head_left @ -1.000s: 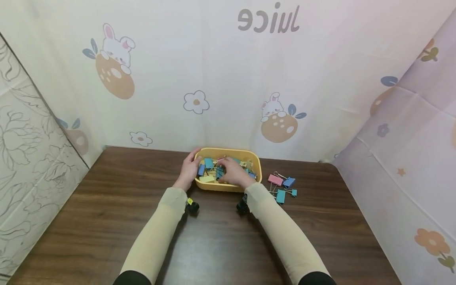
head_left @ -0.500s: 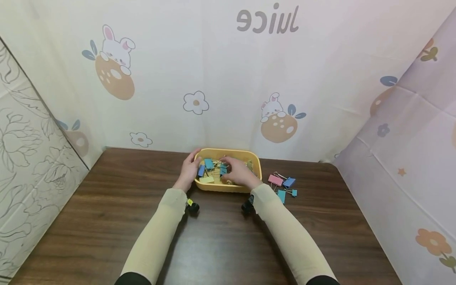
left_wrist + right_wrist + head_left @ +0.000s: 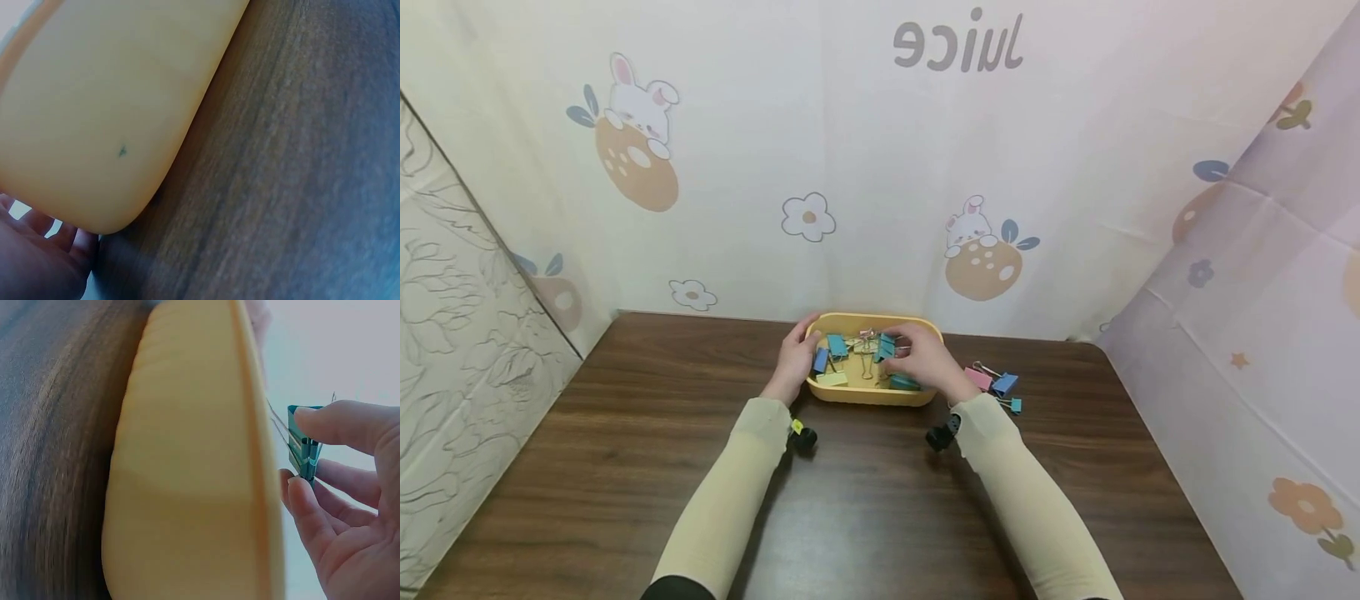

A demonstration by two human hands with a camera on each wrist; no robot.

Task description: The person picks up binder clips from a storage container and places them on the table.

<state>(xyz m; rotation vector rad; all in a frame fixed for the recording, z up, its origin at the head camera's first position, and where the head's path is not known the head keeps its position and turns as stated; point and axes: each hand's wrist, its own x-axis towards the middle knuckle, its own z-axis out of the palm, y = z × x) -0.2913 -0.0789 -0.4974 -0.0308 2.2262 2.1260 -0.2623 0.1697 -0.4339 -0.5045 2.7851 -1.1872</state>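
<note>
My left hand point(image 3: 792, 360) holds the left end of a yellow plastic basket point(image 3: 868, 399), with the thumb at the rim. In the left wrist view, its fingers point(image 3: 65, 234) lie against the basket's end wall point(image 3: 106, 125). Above the inside of the basket, my right hand point(image 3: 925, 358) pinches a teal binder clip point(image 3: 301, 447) between thumb and fingertips. Its wire handles show beside the fingers. Under and around the right hand lie several more binder clips in the basket, among them a teal one point(image 3: 837, 347), a blue one point(image 3: 821, 360) and a pale yellow one point(image 3: 832, 379).
To the right of the basket, a pink binder clip point(image 3: 977, 378), a blue binder clip point(image 3: 1004, 383) and a small teal binder clip point(image 3: 1016, 406) lie on the dark wooden table point(image 3: 865, 500). A patterned curtain point(image 3: 880, 167) hangs behind the table.
My right hand has moved to the right across the basket with the teal binder clip, and more of the clips beneath it show. The left hand has stayed at the basket's left end.
</note>
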